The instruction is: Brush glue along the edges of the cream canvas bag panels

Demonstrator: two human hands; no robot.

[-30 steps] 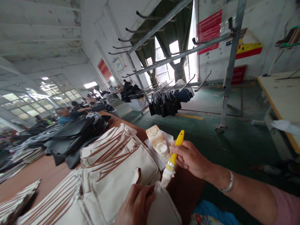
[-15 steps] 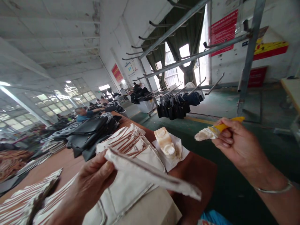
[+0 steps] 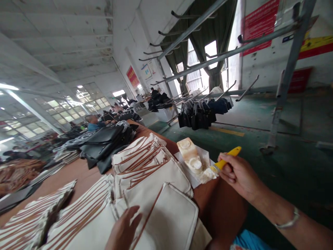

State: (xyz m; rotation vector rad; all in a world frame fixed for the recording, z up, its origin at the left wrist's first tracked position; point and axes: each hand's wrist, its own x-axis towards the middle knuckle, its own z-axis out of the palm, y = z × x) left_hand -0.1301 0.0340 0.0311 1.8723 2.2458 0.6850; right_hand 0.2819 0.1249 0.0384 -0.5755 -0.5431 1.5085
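My right hand grips a brush by its yellow handle. The brush's white-coated bristles lie low over the white sheet, beside a stained, cream-coloured glue container with a round white opening. At the bottom, my left hand is open, its fingers apart, at the left edge of a white leather bag panel with brown edging. Whether the fingers touch the panel I cannot tell. Under and behind that panel lies a stack of similar white pieces.
More white pieces with brown edges lie fanned out on the brown table. Black bags are piled farther back, near a seated person. A metal rack with prongs and hanging black bags stands beyond the table.
My left hand has let go of the white panel, which now lies on the stack. My right hand has lowered the brush leftward to the sheet beside the container.
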